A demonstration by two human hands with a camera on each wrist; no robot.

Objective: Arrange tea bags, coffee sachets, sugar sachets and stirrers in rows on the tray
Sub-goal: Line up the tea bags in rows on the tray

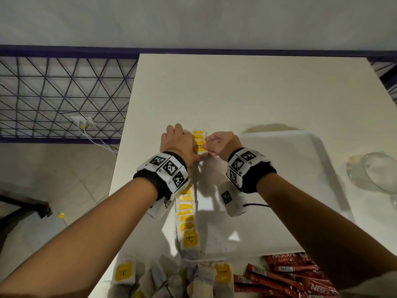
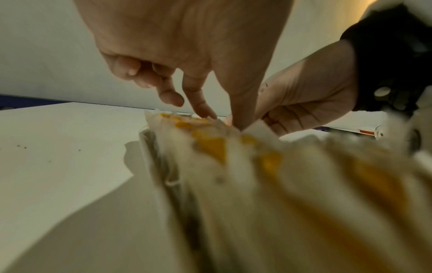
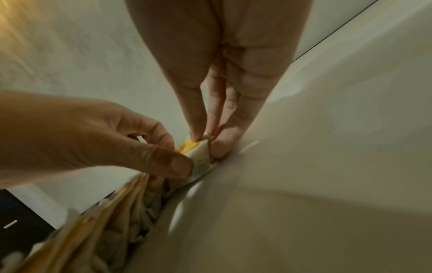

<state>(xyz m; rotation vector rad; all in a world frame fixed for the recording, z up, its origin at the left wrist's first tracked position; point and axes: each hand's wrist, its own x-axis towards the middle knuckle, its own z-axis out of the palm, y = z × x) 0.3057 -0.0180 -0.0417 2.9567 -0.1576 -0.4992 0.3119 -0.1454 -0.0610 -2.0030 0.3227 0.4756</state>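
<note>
Yellow-tagged tea bags (image 1: 187, 218) run along the tray's (image 1: 300, 168) left edge; my left hand (image 1: 179, 145) and right hand (image 1: 221, 144) pinch the farthest tea bag (image 1: 198, 139). Bare tray lies rightward.

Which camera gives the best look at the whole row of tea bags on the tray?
The head view: the row of tea bags runs along the tray's left edge, yellow labels readable. The left wrist view shows it close and blurred; the right wrist view shows only its side and the far end.

White tea bags (image 1: 199, 143) with yellow tags, red coffee sachets (image 1: 285, 274), white tray (image 1: 300, 168).
</note>
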